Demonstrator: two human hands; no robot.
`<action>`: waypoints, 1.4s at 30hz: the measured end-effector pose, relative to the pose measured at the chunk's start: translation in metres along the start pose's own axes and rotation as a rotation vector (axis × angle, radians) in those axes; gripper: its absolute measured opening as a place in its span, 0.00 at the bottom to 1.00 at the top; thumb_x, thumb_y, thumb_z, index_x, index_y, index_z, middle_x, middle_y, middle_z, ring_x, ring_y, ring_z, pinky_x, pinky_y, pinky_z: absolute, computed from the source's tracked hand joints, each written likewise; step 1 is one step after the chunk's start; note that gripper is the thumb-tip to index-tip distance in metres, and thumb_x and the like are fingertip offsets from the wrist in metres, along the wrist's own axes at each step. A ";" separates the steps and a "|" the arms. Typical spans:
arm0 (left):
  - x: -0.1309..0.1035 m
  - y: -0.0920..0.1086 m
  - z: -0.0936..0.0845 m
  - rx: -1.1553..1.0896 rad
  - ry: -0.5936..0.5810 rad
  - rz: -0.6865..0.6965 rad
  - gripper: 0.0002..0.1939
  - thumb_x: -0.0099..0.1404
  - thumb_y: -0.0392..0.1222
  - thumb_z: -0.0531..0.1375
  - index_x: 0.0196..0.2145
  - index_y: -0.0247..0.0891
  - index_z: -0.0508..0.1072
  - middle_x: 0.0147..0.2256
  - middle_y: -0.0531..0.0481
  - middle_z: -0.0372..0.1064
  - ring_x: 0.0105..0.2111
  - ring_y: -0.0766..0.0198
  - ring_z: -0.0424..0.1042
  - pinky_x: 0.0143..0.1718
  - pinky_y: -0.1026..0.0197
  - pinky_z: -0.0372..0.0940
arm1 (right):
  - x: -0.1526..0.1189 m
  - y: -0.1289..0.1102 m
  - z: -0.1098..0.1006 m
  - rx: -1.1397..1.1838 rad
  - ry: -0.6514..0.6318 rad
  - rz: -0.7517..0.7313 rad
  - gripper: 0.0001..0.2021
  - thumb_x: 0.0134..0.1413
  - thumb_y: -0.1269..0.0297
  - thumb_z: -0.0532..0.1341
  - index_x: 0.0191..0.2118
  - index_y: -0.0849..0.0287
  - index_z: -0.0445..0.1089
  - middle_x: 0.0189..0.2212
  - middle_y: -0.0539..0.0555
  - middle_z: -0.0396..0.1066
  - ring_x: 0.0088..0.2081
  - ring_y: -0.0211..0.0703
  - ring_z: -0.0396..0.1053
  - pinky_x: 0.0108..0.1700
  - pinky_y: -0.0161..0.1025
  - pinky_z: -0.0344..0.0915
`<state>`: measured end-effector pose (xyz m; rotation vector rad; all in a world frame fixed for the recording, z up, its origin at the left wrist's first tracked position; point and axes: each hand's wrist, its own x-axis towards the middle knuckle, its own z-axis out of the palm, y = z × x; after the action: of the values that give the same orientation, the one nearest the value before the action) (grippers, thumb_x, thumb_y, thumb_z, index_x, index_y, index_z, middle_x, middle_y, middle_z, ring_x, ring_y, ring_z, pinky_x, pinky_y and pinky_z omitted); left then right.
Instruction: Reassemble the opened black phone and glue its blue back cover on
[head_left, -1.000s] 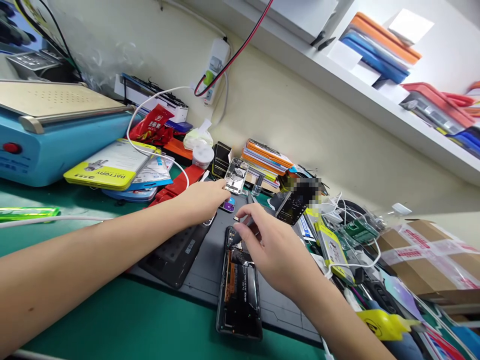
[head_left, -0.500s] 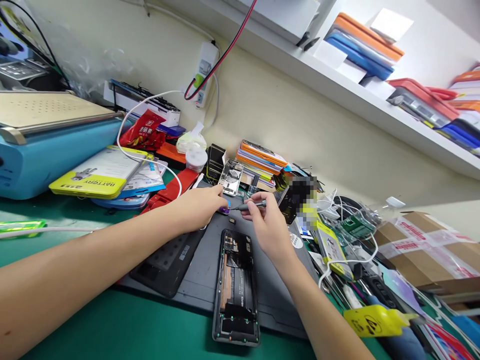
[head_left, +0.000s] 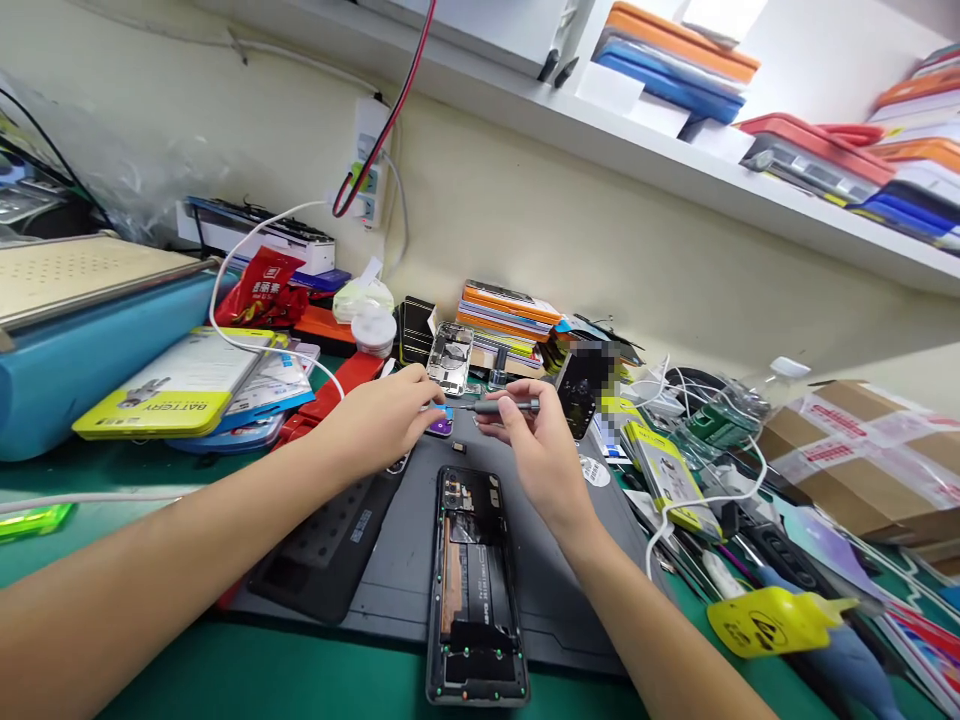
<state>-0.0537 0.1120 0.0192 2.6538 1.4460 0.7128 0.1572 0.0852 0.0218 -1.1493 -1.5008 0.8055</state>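
A slim grey screwdriver (head_left: 502, 407) lies nearly level in my right hand (head_left: 536, 440), its thin shaft pointing left. My left hand (head_left: 386, 415) is pinched close to the shaft's tip; what sits between its fingertips is too small to make out. Just beneath those fingertips is a small purple and blue object (head_left: 442, 425). A tiny metallic part (head_left: 459, 447) lies on the dark grey mat (head_left: 397, 570). Nearer to me, an opened phone (head_left: 476, 590) shows its battery and inner parts. A black panel (head_left: 322, 550) lies left of it, partly under my left forearm.
Behind my hands stand an opened phone housing (head_left: 450, 358) and a stack of orange boxes (head_left: 510, 310). Yellow battery packs (head_left: 180, 385) and a blue machine (head_left: 105, 340) are at left. Cables, a yellow bottle (head_left: 772, 622) and a carton (head_left: 862, 455) crowd the right. A shelf (head_left: 675, 150) overhangs.
The head view has tilted and shifted. My left fingertips have lifted slightly off the purple and blue object towards the screwdriver's tip. The screwdriver stays in my right hand.
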 end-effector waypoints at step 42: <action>-0.006 0.005 -0.002 -0.181 0.174 0.321 0.08 0.74 0.39 0.59 0.40 0.38 0.78 0.38 0.50 0.72 0.37 0.63 0.74 0.40 0.62 0.67 | -0.022 -0.018 -0.013 -0.007 -0.083 -0.209 0.08 0.69 0.63 0.59 0.50 0.53 0.62 0.43 0.52 0.69 0.37 0.40 0.78 0.43 0.43 0.78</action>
<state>-0.0535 0.1037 0.0203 2.7639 0.9337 1.0662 0.1659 0.0583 0.0341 -0.9547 -1.6620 0.7120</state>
